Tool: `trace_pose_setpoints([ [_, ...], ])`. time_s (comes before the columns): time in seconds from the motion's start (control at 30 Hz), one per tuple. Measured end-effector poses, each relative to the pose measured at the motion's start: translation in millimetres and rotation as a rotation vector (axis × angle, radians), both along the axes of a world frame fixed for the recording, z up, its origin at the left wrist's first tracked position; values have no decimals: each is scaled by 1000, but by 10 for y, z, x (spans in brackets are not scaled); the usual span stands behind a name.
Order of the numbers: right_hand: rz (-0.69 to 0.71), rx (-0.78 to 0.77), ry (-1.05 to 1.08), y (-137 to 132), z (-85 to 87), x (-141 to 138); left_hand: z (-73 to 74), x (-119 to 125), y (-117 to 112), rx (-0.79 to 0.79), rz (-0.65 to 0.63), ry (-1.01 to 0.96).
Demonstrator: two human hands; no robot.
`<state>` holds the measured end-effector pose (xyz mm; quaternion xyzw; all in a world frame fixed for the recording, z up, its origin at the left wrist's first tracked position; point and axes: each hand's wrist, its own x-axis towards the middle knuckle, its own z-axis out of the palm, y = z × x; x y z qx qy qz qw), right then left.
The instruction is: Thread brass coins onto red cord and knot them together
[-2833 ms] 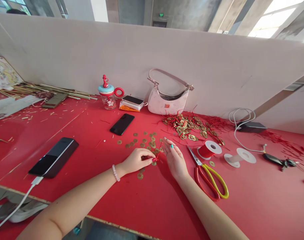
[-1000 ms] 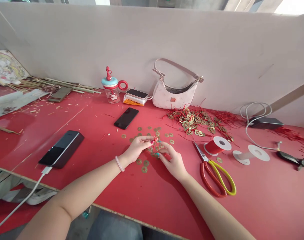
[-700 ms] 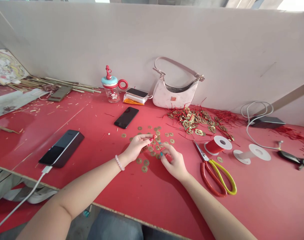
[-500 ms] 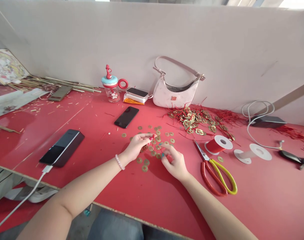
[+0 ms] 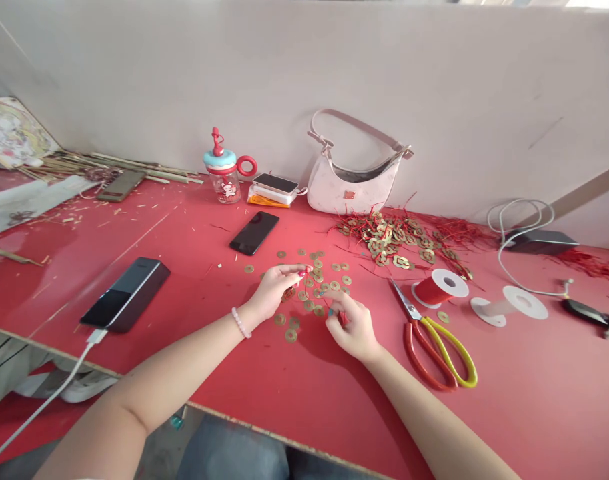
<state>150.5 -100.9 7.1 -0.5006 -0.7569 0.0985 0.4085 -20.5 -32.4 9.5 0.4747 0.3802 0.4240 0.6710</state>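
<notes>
My left hand [image 5: 273,293] pinches a red cord [image 5: 307,279] between thumb and fingertips, above the loose coins. The cord hangs down from the pinch. My right hand [image 5: 353,325] is beside it, its fingers curled around the cord's other end, though the tips partly hide it. Brass-coloured coins with holes [image 5: 291,335] lie scattered flat on the red table around and under both hands. To the right of my right hand lie scissors [image 5: 438,347] with one red and one yellow handle. Behind them stands a spool of red cord [image 5: 440,289].
A bare white spool [image 5: 514,307] is at the right. Coins tied with red cord [image 5: 394,240] are heaped before a pink handbag [image 5: 353,187]. A black phone [image 5: 255,233], a lidded cup [image 5: 225,180] and a phone on a dark stand [image 5: 127,293] are further left.
My right hand's fingers have curled in slightly. My left hand keeps its pinch on the red cord in nearly the same place. The view has shifted a little.
</notes>
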Motion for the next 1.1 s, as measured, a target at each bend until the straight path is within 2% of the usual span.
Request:
trace_pose_setpoints([
  [0.17,67,89,-58,-5,-13,-14,14,8,-4,10,26,-18],
  [0.37,144,118,-134,-9,-44,-6,-8,4,2,34,20,-38],
  [0.6,203,114,-148,-36,-47,0,-12,-4,7,35,-51,15],
  [0.73,117,85,-56,-29,-47,4,25,1,-29,101,-145,36],
  [0.87,-19,58,39,16,-55,6,47,0,-67,261,-249,74],
  [1.1,-39,92,46,90,-55,11,12,5,-93,460,-300,222],
])
